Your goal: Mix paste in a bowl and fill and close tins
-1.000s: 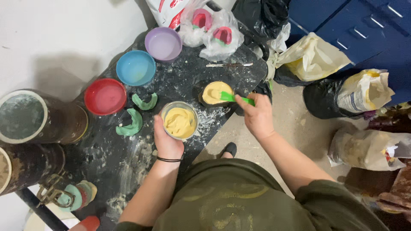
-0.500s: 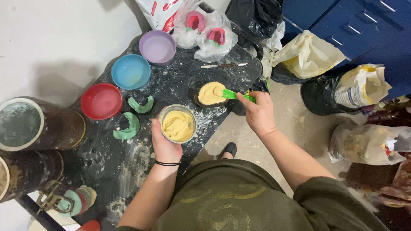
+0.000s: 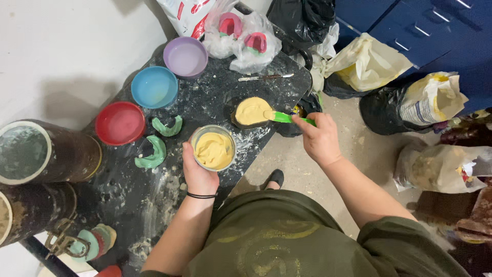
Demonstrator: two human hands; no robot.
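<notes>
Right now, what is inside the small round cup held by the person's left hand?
The small round cup in the left hand is filled with smooth pale yellow paste. The paste covers the cup's bottom, so nothing beneath shows.

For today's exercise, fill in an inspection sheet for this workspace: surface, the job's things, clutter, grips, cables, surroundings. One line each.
Surface: dark table, dusted with white powder.
Job's things: clear cup of yellow paste; black bowl of yellow paste; green spatula, its tip on the bowl's paste.
Clutter: red bowl, blue bowl, purple bowl, two green moulds, metal spatula, bagged moulds.
Grips: left hand holds the cup; right hand grips the spatula handle.
Cables: nothing seen.
Surroundings: two cylindrical containers at left; bags on the floor; blue cabinet.
</notes>
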